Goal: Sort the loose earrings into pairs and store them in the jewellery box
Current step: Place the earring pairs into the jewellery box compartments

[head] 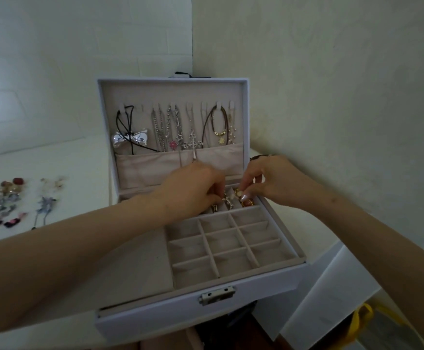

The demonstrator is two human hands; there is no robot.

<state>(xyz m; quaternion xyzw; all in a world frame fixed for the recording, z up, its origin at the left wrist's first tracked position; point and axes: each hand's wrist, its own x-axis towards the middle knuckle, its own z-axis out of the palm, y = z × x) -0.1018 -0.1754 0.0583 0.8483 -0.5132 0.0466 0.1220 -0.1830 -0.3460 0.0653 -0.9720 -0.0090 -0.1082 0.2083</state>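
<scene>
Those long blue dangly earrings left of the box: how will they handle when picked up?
Likely floppy: the long blue earrings look like thin strands below a flower cluster, so they'd hang and swing. Probably light, being so slender. They lie close beside other earrings on the table, so snagging a neighbour seems possible.

One jewellery box (155, 322) stands open on one table (74, 173). Two hands reach in, the left hand (193, 190) and the right hand (271, 178), with one gold piece (238, 192) between the right fingers (252, 180). Nine square compartments (227, 242) form a three-by-three grid beside one wide flat compartment (140, 263). There is one latch (217, 295). The necklaces (178, 130) and loose earrings (6, 203) overlap too much to count.
</scene>
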